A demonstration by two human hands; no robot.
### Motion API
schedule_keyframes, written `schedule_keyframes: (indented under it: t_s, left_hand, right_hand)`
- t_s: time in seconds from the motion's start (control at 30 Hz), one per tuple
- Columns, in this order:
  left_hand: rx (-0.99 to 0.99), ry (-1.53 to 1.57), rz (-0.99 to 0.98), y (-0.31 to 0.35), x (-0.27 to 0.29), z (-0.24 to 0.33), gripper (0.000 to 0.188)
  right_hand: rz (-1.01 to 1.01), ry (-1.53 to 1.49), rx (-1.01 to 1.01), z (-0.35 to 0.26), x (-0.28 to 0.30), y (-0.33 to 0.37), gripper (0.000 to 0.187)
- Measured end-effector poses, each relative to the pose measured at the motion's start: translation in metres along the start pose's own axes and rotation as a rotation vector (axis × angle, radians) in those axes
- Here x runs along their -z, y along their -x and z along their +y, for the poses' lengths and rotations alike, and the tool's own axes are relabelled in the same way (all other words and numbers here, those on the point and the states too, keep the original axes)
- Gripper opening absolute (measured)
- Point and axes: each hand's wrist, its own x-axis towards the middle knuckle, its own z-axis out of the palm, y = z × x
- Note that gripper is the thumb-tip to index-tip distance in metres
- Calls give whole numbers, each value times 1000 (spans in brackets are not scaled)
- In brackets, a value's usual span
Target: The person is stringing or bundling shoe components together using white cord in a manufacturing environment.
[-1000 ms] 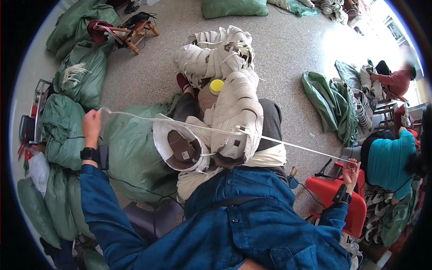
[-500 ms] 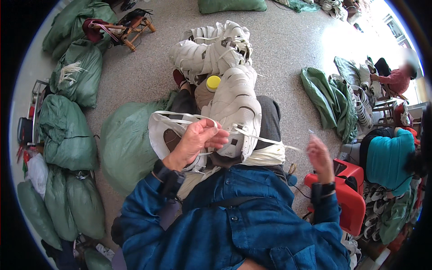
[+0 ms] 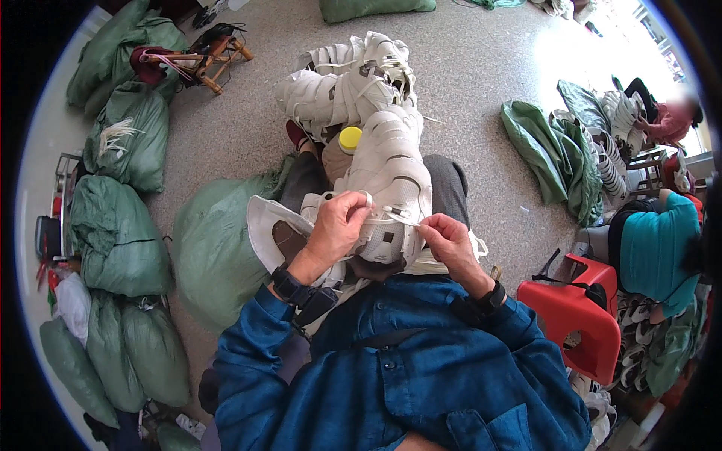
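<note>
A white shoe upper [image 3: 391, 239] lies across my lap, at the near end of a long row of nested white uppers [image 3: 385, 146]. Over its left side, my left hand [image 3: 336, 229] is closed, with thumb and forefinger pinching a white shoelace [image 3: 368, 198]. On the upper's right side, my right hand [image 3: 451, 244] pinches a thin white lace end [image 3: 412, 221] that runs toward the upper's eyelets. A curved white piece of upper [image 3: 265, 233] sticks out left of my left hand. Pale laces [image 3: 429, 263] lie on my lap, partly under my right hand.
Left of my knees sits a green sack [image 3: 218, 240]; more green sacks [image 3: 116, 233] line the left side. A yellow-lidded jar [image 3: 350, 140] stands between my legs. A red plastic stool [image 3: 575, 316] is on my right. Another person [image 3: 669, 124] works at far right.
My right hand has come in from the far right to the upper and now pinches lace there. My left hand has shifted slightly. A small pale scrap now lies on the floor at right.
</note>
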Motion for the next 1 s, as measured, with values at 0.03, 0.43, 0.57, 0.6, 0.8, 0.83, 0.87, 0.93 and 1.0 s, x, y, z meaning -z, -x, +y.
schedule_keyframes:
  t_s: [0.03, 0.43, 0.57, 0.6, 0.8, 0.83, 0.87, 0.93, 1.0]
  left_hand:
    - [57, 22, -30, 0, 1, 1, 8]
    - [-342, -490, -21, 2, -4, 8, 9]
    - [-473, -619, -15, -4, -6, 13, 11]
    - [-377, -618, -26, -3, -2, 16, 12]
    - [-52, -268, -192, 30, -17, 36, 24]
    - [27, -184, -225, 36, -24, 42, 27]
    - [106, -100, -259, 37, -30, 46, 30]
    - [141, -54, -284, 37, -38, 49, 35]
    - [187, 63, -254, 37, -48, 43, 36]
  right_hand:
    - [2, -3, 0, 0, 0, 0, 18]
    - [100, 246, 483, 16, 16, -10, 10]
    - [67, 498, 600, 7, 7, -12, 8]
    - [93, 583, 622, 5, 4, -11, 8]
    - [74, 670, 593, -4, 1, -14, 8]
    - [56, 729, 623, -5, 2, -15, 7]
    - [58, 728, 624, -6, 3, -16, 7]
    - [21, 827, 695, -15, 5, -17, 5]
    - [-11, 982, 723, -22, 5, -21, 5]
